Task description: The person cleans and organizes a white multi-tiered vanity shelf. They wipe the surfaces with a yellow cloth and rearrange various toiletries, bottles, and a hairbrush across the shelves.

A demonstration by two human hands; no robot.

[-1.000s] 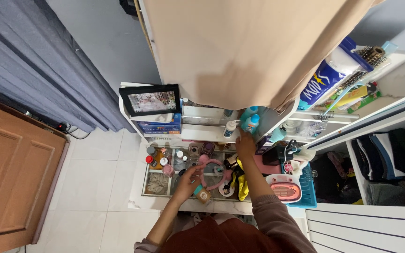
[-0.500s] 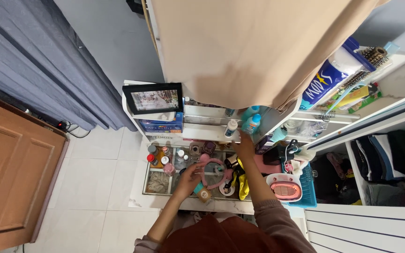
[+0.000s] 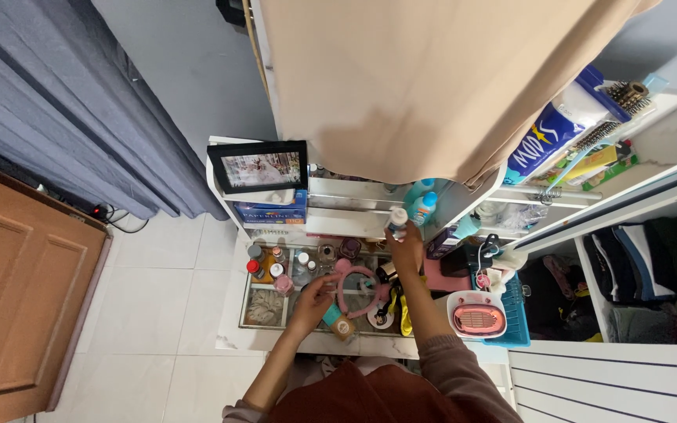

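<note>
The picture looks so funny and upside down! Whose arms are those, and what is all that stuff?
The camera sits on a person's head and looks straight down, so you see their own two arms. The right hand is wrapped around a small white bottle at a white shelf. The left hand touches a pink headband lying on a glass-topped table crowded with little jars and bottles. A black picture frame stands on top, and a pink thing sits in a blue basket to the right.

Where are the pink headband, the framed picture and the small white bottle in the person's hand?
pink headband (image 3: 352, 272), head view, on its curved band.
framed picture (image 3: 259, 167), head view, middle of the photo.
small white bottle (image 3: 396, 218), head view, on its body above the right hand (image 3: 406, 249).
</note>
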